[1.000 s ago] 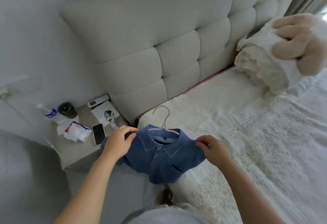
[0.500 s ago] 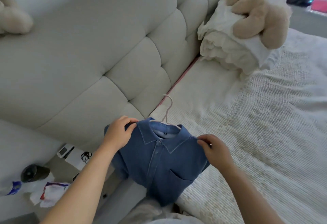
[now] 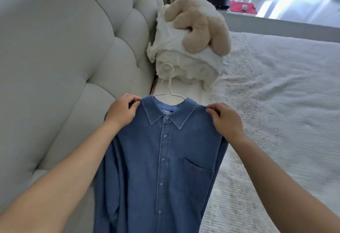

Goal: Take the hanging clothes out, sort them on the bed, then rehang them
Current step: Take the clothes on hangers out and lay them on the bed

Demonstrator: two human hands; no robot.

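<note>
Shirt (image 3: 163,168) on its white hanger (image 3: 168,87) hangs over the bed's (image 3: 276,103) edge, left hand (image 3: 120,112) and right hand (image 3: 225,120) each with a pinched grip on a shoulder. Probably best keeping both shoulders level so it doesn't slide off.

The denim shirt (image 3: 161,168) runs off the bottom edge, hem unseen, and its left sleeve slips behind the left forearm. The white hanger (image 3: 168,87) shows only hook and neck; its shoulders sit buried under the collar. Fingers (image 3: 213,112) of the right hand (image 3: 225,122) tuck behind the cloth. Beyond the bed (image 3: 276,103), small items on the window ledge are too blurred to tell.
</note>
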